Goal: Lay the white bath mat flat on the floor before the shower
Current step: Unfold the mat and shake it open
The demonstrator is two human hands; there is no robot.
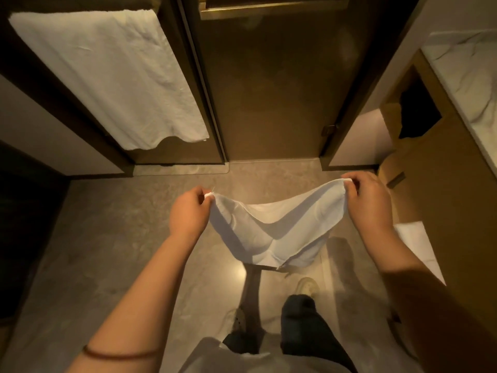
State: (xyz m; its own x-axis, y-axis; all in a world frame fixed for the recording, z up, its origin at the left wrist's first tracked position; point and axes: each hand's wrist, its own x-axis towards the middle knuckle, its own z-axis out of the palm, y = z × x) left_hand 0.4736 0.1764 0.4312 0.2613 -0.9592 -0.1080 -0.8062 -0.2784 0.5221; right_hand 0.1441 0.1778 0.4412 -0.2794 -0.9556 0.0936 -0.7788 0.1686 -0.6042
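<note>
Two hands hold the white bath mat (274, 232) in the air above the person's feet. The left hand (188, 211) pinches one top corner and the right hand (369, 203) pinches the other, so the cloth sags between them and appears to hang clear of the floor (107, 238). Beyond the mat is a strip of bare floor, then a dark glass door (269, 103), probably the shower. A white towel (107, 76) hangs on the panel to its left. The mat is opened out but not yet laid. The next move likely calls for lowering it forward, far edge first, then smoothing it flat.
</note>
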